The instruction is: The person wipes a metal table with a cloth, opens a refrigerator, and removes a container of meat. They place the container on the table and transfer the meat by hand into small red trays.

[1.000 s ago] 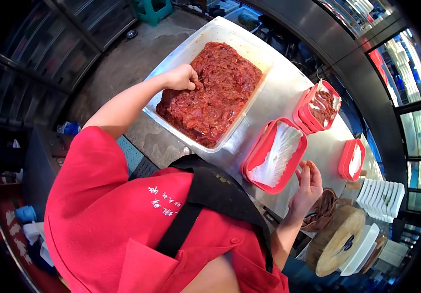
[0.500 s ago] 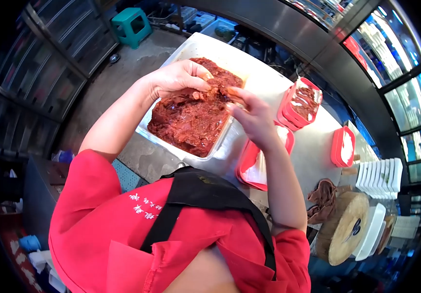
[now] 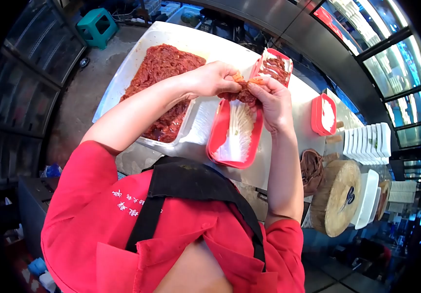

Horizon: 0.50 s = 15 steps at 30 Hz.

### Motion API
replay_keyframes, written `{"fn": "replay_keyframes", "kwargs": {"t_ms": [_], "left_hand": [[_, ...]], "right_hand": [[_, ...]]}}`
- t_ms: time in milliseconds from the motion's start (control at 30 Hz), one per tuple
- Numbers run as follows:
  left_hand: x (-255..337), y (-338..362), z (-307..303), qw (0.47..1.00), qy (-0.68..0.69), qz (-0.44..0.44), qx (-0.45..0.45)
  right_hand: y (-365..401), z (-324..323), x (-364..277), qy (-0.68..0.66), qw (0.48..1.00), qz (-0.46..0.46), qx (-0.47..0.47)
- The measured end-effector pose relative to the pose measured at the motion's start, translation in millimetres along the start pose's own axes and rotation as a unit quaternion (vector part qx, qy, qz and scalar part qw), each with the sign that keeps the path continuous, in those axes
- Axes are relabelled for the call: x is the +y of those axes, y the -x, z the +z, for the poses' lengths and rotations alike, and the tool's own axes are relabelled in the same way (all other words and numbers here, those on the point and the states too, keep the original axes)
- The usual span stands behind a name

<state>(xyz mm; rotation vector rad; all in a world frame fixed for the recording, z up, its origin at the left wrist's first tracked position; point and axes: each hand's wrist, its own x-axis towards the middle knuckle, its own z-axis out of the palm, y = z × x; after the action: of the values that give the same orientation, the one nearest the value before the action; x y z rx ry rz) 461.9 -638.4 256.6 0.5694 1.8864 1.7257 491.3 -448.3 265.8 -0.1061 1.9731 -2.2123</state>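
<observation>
My left hand (image 3: 211, 79) and my right hand (image 3: 275, 103) are close together, fingers pinched on a clump of red marinated meat (image 3: 242, 95) stretched between them. The clump hangs above the far end of a red tray (image 3: 214, 141), which holds pale thin strands that look like enoki mushrooms (image 3: 238, 134). To the left, a large white tub (image 3: 122, 63) contains a thick mass of the same red meat (image 3: 164, 66). My left forearm crosses over the tub and hides part of it.
Beyond my hands stands a red tray with meat strips on white (image 3: 275, 68). Another red tray (image 3: 318, 119) with white contents is farther right. A stack of white trays (image 3: 368, 143), a brown cloth (image 3: 312, 171) and a round wooden chopping block (image 3: 338, 198) are at the right.
Both hands have moved right, from over the white tub to over the red tray, carrying a clump of meat out of the mass. The camera view has shifted too.
</observation>
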Motion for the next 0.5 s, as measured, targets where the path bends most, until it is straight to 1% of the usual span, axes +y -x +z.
{"fn": "replay_keyframes", "kwargs": {"t_ms": [33, 100, 133, 167, 200, 233, 267, 300, 333, 367, 400, 433, 500], "left_hand": [[-2, -5, 5, 1.0, 0.004, -0.002, -0.003], [-7, -15, 15, 0.999, -0.047, -0.018, -0.003], [-13, -22, 17, 0.996, -0.083, -0.031, 0.005], [-18, -27, 21, 0.996, -0.084, -0.031, 0.003], [-24, -32, 24, 0.978, -0.204, -0.007, 0.037], [-30, -36, 27, 0.944, -0.321, 0.017, 0.07], [-38, -40, 31, 0.929, -0.349, 0.059, 0.107], [-39, -41, 34, 0.928, -0.351, 0.058, 0.107], [-40, -41, 39, 0.912, -0.387, 0.071, 0.116], [-42, -40, 45, 0.894, -0.422, 0.082, 0.126], [-26, -34, 52, 0.872, -0.48, 0.019, 0.091], [-34, -36, 57, 0.871, -0.481, 0.012, 0.096], [-57, -41, 58, 0.78, -0.615, 0.09, 0.074]], "right_hand": [[3, -6, 1, 0.001, 1.0, 0.005, 0.003], [7, -17, 1, 0.075, 0.995, 0.035, 0.054], [6, -23, 9, 0.11, 0.991, 0.053, 0.061], [6, -26, 16, 0.11, 0.991, 0.053, 0.062], [5, -26, 23, 0.171, 0.981, 0.056, 0.075], [4, -26, 32, 0.231, 0.967, 0.059, 0.087], [3, -27, 44, 0.324, 0.941, 0.012, 0.098], [1, -27, 54, 0.322, 0.942, 0.011, 0.097], [0, -26, 63, 0.472, 0.87, -0.092, 0.113], [-2, -25, 70, 0.603, 0.764, -0.192, 0.123], [0, -17, 68, 0.602, 0.777, -0.137, 0.126], [4, -11, 63, 0.598, 0.78, -0.139, 0.119], [11, 4, 57, 0.693, 0.704, -0.077, 0.133]]}}
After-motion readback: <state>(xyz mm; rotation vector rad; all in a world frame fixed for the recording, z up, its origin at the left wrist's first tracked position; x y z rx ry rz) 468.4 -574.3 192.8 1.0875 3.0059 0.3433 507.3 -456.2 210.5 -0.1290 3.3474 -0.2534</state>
